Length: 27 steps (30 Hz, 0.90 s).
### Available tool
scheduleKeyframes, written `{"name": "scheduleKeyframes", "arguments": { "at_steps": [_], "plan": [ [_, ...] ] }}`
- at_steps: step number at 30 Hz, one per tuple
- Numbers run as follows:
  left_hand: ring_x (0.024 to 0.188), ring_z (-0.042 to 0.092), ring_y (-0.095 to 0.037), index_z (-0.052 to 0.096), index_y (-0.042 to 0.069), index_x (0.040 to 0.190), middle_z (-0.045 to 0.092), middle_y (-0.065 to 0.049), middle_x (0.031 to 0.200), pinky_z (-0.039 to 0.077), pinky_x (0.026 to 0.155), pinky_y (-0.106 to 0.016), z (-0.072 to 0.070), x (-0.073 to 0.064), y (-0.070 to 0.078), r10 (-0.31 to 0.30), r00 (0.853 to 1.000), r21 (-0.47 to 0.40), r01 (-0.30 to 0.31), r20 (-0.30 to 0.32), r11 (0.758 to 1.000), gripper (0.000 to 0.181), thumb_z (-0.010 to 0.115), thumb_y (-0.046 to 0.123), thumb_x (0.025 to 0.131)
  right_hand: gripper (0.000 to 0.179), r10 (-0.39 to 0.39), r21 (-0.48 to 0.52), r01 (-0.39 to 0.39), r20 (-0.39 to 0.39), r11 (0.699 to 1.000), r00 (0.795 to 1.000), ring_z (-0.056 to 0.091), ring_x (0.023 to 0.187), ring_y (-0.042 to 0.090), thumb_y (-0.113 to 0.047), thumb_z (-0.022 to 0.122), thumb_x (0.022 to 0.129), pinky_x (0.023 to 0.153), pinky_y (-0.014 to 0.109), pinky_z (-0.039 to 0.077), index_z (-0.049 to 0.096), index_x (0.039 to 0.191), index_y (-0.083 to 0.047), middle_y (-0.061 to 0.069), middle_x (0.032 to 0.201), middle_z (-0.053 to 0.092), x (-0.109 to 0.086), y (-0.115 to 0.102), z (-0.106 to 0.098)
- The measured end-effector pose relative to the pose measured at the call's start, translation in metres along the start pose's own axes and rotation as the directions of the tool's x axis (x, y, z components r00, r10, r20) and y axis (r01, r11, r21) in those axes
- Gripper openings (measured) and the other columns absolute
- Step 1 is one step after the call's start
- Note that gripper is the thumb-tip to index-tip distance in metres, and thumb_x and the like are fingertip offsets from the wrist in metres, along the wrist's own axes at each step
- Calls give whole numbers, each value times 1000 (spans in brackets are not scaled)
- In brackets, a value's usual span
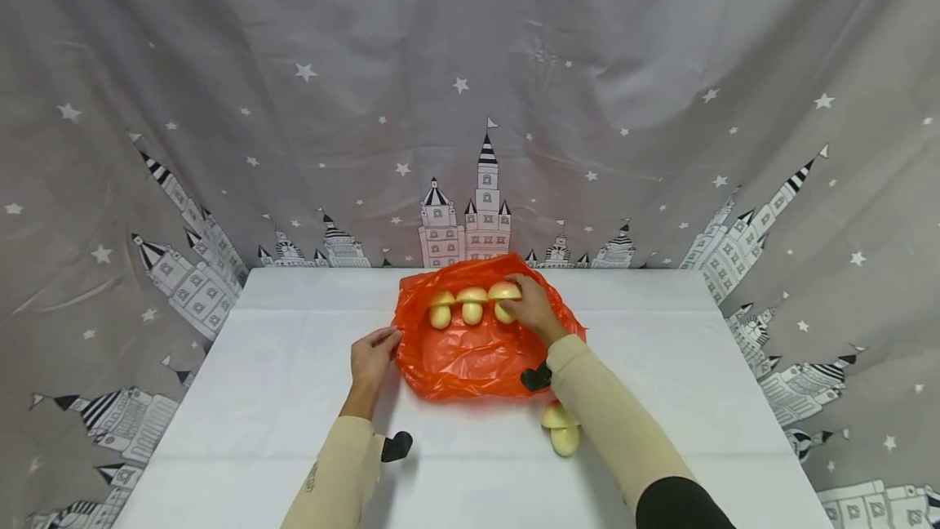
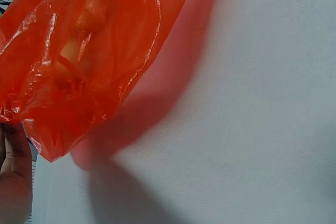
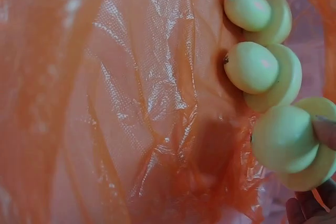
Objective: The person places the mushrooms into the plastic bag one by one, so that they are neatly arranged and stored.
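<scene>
A red plastic bag (image 1: 470, 362) lies spread with its mouth wide, facing me. My left hand (image 1: 372, 362) pinches the bag's left edge between thumb and fingers. Inside stand a pale yellow toy mushroom (image 1: 440, 315) on the left and another mushroom (image 1: 472, 313) beside it, caps toward the back. With my right hand (image 1: 536, 310) I hold a third mushroom (image 3: 286, 139) by its cap, at the right end of this row. In the right wrist view its thumb lies over the cap and the fingers reach beneath.
One more yellow mushroom (image 1: 564, 435) lies on the white table (image 1: 294, 398) in front of the bag, partly covered by my right sleeve (image 1: 620, 415). A grey curtain (image 1: 330, 129) printed with castles and stars hangs behind and along both sides.
</scene>
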<state>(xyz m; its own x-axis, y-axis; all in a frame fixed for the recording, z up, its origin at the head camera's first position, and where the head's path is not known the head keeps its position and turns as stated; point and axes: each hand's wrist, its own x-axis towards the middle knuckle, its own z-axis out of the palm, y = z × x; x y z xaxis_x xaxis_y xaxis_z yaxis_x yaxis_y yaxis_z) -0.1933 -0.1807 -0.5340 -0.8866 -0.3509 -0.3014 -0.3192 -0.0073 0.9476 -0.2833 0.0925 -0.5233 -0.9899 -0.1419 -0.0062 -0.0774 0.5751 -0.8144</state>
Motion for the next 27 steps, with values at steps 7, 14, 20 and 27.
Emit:
{"name": "scheduleKeyframes", "arguments": {
  "at_steps": [7, 14, 20, 27],
  "plan": [
    [78, 62, -5, 68, -3, 114, 67, -16, 105, 52, 70, -14, 4, 3, -4, 15, 1000, -2, -15, 3, 1000, 26, 65, 12, 93, 45, 52, 30, -51, -52, 998, 997, 53, 113, 33, -3, 69, 87, 101, 46, 43, 53, 129, 1, 19, 125, 57, 4, 4, 3],
    [79, 61, -7, 66, -7, 115, 68, -14, 102, 52, 69, -15, 15, -4, -10, 5, 1000, -6, -5, -3, 1000, 29, 65, 12, 93, 46, 70, 24, -69, -55, 997, 996, 54, 110, 36, -3, 69, 86, 100, 47, 44, 53, 128, 3, 21, 122, 58, 4, 15, 1],
    [79, 63, -11, 69, -6, 107, 69, -13, 96, 54, 69, -18, 7, -7, -11, 52, 999, -61, -53, -11, 997, 28, 70, 16, 89, 46, 62, -10, -62, -37, 998, 997, 54, 109, 36, -1, 68, 86, 99, 46, 45, 53, 129, 3, 22, 122, 58, 9, 12, 11],
    [83, 62, -10, 67, -4, 113, 68, -15, 104, 52, 71, -16, 3, -4, -9, 20, 999, 18, -20, -27, 1000, 29, 65, 16, 93, 51, 119, -15, -119, 2, 993, 993, 51, 112, 35, -4, 67, 87, 98, 46, 46, 50, 135, 0, 20, 130, 54, 15, 12, 19]
  ]
}}
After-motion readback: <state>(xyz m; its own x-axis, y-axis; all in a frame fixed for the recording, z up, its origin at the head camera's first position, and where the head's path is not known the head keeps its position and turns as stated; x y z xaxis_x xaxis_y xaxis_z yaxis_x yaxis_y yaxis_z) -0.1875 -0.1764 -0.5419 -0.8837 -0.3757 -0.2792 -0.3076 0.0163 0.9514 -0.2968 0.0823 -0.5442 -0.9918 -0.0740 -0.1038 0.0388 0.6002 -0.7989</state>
